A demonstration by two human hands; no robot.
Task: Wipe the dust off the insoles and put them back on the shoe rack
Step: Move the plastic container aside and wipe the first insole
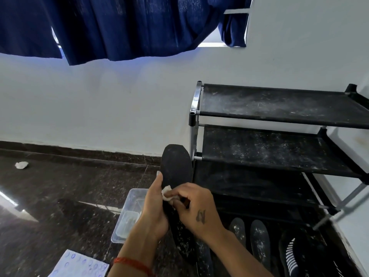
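Observation:
A black insole stands toe-up in front of me, dusty near its heel. My left hand grips its left edge around the middle. My right hand pinches a small white wipe and presses it against the insole's middle. Two more dusty insoles lie on the floor at the foot of the black shoe rack. The rack's fabric shelves are speckled with white dust.
A clear plastic tub sits on the dark floor left of my hands. A crumpled white wad lies far left by the wall. A patterned paper sheet lies at the bottom. A black striped shoe sits bottom right.

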